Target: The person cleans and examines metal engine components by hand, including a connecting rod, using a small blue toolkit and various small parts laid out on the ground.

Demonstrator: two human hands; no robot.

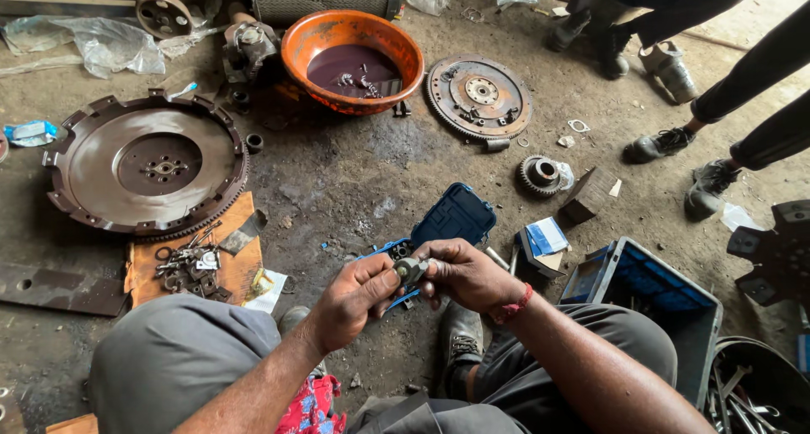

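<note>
I hold a small dark metal part (411,270) between both hands above the ground. My left hand (356,299) pinches it from the left with thumb and fingers. From the right, my right hand (467,274) grips the same part; a red band is on that wrist. Just beyond my hands lies an open blue plastic case (452,217) on the dirty floor. My knees in grey trousers frame the bottom of the view.
A big flywheel (145,166) lies at left beside cardboard (236,269) holding bolts. An orange basin (352,60) of dark liquid, a clutch disc (478,95) and a gear (541,174) sit further out. A blue crate (654,295) stands at right. Other people's legs and shoes (658,144) are at top right.
</note>
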